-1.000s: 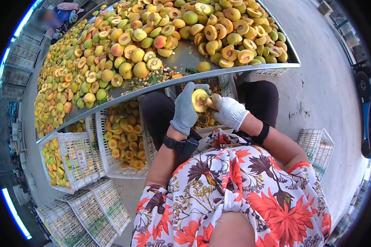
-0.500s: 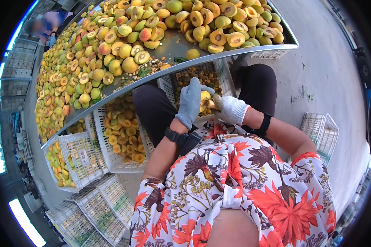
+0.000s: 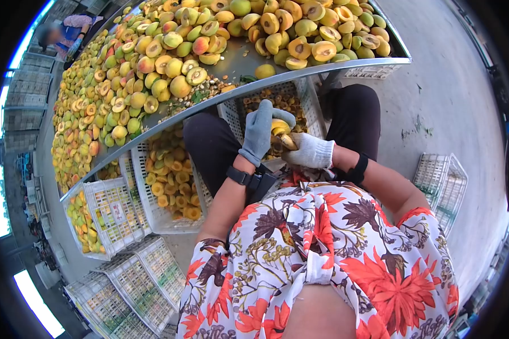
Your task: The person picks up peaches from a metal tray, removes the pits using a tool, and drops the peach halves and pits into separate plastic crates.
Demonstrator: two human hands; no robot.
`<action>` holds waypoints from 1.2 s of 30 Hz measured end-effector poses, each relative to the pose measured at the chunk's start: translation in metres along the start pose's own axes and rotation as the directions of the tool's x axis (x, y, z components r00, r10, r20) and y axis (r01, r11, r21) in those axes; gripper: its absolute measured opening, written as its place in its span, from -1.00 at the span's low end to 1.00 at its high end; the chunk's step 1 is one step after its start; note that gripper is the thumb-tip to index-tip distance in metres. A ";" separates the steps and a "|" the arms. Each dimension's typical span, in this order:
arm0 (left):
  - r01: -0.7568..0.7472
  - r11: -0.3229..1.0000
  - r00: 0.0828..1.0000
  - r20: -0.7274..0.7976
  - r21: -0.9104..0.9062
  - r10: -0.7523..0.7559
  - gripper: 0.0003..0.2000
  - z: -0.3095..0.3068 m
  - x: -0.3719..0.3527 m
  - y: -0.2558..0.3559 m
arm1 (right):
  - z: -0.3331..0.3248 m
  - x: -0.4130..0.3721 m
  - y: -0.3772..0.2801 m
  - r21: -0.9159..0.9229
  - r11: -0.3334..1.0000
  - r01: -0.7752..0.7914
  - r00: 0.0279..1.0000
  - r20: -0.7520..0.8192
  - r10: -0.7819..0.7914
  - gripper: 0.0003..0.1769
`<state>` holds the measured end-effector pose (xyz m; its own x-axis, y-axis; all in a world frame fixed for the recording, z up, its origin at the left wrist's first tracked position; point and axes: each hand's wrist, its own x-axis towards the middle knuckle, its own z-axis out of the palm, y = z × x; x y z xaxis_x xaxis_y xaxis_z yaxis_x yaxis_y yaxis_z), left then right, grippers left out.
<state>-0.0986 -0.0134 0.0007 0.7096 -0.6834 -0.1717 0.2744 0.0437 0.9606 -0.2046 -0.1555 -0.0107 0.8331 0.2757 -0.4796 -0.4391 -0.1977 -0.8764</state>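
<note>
My left hand, in a grey glove, is closed around a yellow apricot in front of my knees. My right hand, in a white glove, grips a small brownish tool whose tip meets the fruit; its exact kind is too small to make out. Just beyond both hands, a white plastic crate between my legs holds brownish-yellow fruit pieces. Above it, the metal table bears a large heap of apricots, many cut in half, with loose pits near its edge.
Under the table's left side stands a crate of apricot halves, beside a labelled crate of greenish-yellow fruit. More crates sit at lower left, and another crate is on the floor at right. A co-worker bends at the table's far left.
My right hand has turned flatter and shifted slightly left and down against the apricot. My left hand stays around the fruit. The co-worker at far left has moved slightly.
</note>
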 end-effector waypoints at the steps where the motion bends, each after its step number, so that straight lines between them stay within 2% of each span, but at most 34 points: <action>1: -0.024 1.000 1.000 -0.003 -0.004 0.024 -0.31 -0.001 -0.001 -0.001 | 0.004 0.002 0.000 -0.097 0.993 0.064 0.997 -0.045 -0.068 -0.66; 3: -0.078 0.997 0.997 -0.013 -0.010 0.078 -0.33 -0.002 -0.001 -0.004 | 0.000 0.003 -0.003 -0.023 0.999 -0.035 0.999 0.009 0.036 -0.67; 5: -0.113 0.989 0.985 -0.141 -0.097 0.099 -0.33 0.003 -0.003 -0.008 | -0.004 -0.001 -0.018 0.033 0.994 -0.103 0.993 0.067 0.100 -0.63; 6: -0.138 0.981 0.973 -0.202 -0.138 0.109 -0.33 0.005 -0.001 -0.010 | -0.003 -0.004 -0.024 0.212 0.956 -0.202 0.976 0.121 0.179 -0.67; 9: -0.062 0.937 0.985 -0.175 -0.345 0.001 -0.36 -0.001 0.006 -0.019 | 0.000 0.000 -0.013 0.593 0.748 -0.298 0.952 0.238 0.190 -0.73; 10: -0.052 0.916 0.986 -0.165 -0.397 -0.016 -0.37 -0.002 0.006 -0.021 | 0.000 -0.004 -0.018 0.693 0.653 -0.306 0.943 0.316 0.107 -0.77; 13: -0.028 0.832 0.985 -0.155 -0.554 -0.071 -0.40 0.000 0.007 -0.023 | 0.009 0.007 0.002 0.732 0.672 -0.115 0.988 0.154 0.001 -0.76; 16: -0.009 0.744 0.981 -0.150 -0.668 -0.122 -0.43 0.013 0.003 -0.017 | 0.000 0.007 0.031 0.849 0.488 -0.205 0.918 0.339 -0.204 -0.70; 18: 0.019 0.733 0.988 -0.100 -0.680 -0.119 -0.45 0.018 0.002 -0.012 | 0.003 -0.001 0.046 0.928 0.315 -0.199 0.962 0.246 -0.119 -0.64; 19: -0.041 0.861 0.995 -0.095 -0.507 -0.009 -0.46 0.015 0.004 -0.021 | 0.005 -0.002 0.056 0.956 0.223 -0.188 0.975 0.208 -0.071 -0.61; 20: -0.114 0.944 0.993 -0.064 -0.311 0.099 -0.47 0.012 0.007 -0.028 | 0.003 -0.001 0.062 0.960 0.173 -0.220 0.943 0.255 -0.212 -0.57; 22: -0.222 0.975 0.971 0.085 -0.022 0.223 -0.44 0.006 0.010 -0.027 | -0.007 -0.004 0.063 0.958 0.278 -0.076 0.967 0.139 -0.213 -0.59; 23: -0.180 0.984 0.983 0.029 -0.013 0.180 -0.42 0.005 0.009 -0.020 | -0.012 -0.007 0.056 0.945 0.327 -0.001 0.973 0.076 -0.218 -0.59; 24: -0.135 0.991 0.990 -0.031 -0.005 0.135 -0.40 0.004 0.007 -0.013 | -0.017 -0.006 0.050 0.970 0.239 -0.038 0.968 0.095 -0.231 -0.62; 25: -0.089 0.996 0.992 -0.093 0.001 0.089 -0.38 0.002 0.006 -0.008 | -0.018 -0.015 0.026 0.950 0.313 0.009 0.996 0.019 -0.084 -0.66; 26: -0.165 0.986 0.976 -0.139 0.028 0.167 -0.38 -0.002 0.010 -0.008 | -0.026 -0.007 0.029 0.898 0.435 -0.067 0.985 0.129 -0.115 -0.69; 27: -0.147 0.984 0.972 -0.173 0.097 0.162 -0.39 -0.008 0.009 -0.006 | -0.039 0.004 0.030 0.823 0.553 -0.130 0.961 0.241 -0.133 -0.71; 28: -0.128 0.977 0.965 -0.206 0.168 0.161 -0.40 -0.015 0.005 0.004 | -0.045 0.014 0.020 0.366 0.888 -0.278 0.959 0.152 0.238 -0.72; 29: -0.110 0.964 0.956 -0.240 0.242 0.169 -0.41 -0.024 0.002 0.017 | -0.033 0.008 -0.019 -0.104 0.962 -0.253 0.967 -0.070 0.247 -0.66; 31: -0.237 0.903 0.885 -0.305 0.358 0.353 -0.49 -0.045 -0.012 0.029 | -0.029 0.026 0.011 -0.410 0.910 -0.066 0.974 -0.226 -0.032 -0.61; 32: -0.220 0.881 0.859 -0.345 0.418 0.378 -0.56 -0.052 -0.027 0.049 | -0.027 0.020 -0.007 -0.499 0.859 -0.116 0.963 -0.268 -0.026 -0.58; 33: -0.183 0.819 0.788 -0.417 0.544 0.453 -0.61 -0.061 -0.042 0.064 | -0.028 0.027 0.000 -0.589 0.789 -0.177 0.957 -0.290 -0.001 -0.59; 34: -0.200 0.724 0.680 -0.439 0.660 0.588 -0.68 -0.083 -0.053 0.064 | -0.029 0.029 0.003 -0.540 0.824 -0.172 0.947 -0.322 -0.014 -0.58; 35: 0.007 0.569 0.558 -0.475 0.822 0.680 -0.75 -0.095 -0.067 0.077 | -0.031 0.030 0.006 -0.492 0.856 -0.161 0.935 -0.353 -0.027 -0.58; 36: 0.105 0.339 0.531 -0.341 0.935 0.776 -0.81 -0.116 -0.078 0.088 | -0.033 0.031 0.009 -0.513 0.840 -0.175 0.935 -0.355 -0.022 -0.57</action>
<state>-0.0544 0.1286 0.0733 0.8109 -0.0811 0.5795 -0.4396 -0.7381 0.5118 -0.1717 -0.1797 -0.0320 0.9075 -0.0718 -0.4138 -0.3425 -0.6968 -0.6302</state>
